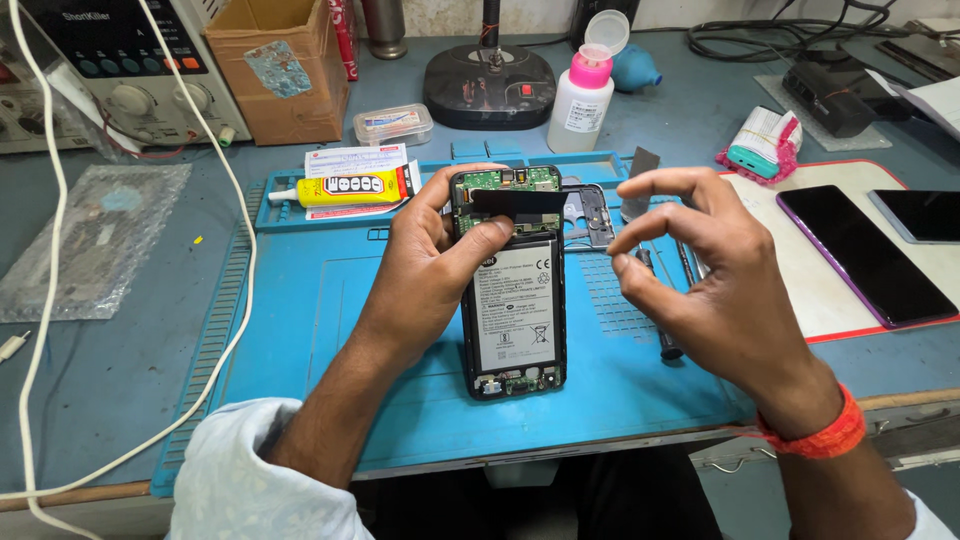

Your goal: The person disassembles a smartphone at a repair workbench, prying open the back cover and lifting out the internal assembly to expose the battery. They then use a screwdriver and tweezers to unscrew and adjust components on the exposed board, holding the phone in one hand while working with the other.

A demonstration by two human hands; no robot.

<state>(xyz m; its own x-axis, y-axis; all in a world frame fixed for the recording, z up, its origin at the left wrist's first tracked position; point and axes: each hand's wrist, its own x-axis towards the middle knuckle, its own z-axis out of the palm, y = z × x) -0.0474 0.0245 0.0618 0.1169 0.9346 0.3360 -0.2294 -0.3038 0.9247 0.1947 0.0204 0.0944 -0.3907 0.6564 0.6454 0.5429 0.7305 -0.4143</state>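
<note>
An opened phone (512, 300) with its back off shows a green circuit board at the top and a white-labelled battery in the middle. My left hand (430, 270) grips its upper left side, thumb pressing a black cover piece (520, 201) over the board. To the right of the phone, my right hand (705, 280) hovers with thumb and forefinger pinched close together; whether something tiny sits between them I cannot tell. The phone is tilted up above the blue work mat (330, 330).
A yellow glue tube (355, 187), a metal frame part (592, 212) and thin tools (665, 300) lie on the mat. Behind stand a pink-capped bottle (582, 95), a black lamp base (488, 85) and a cardboard box (285, 65). Two phones (870, 250) rest at right.
</note>
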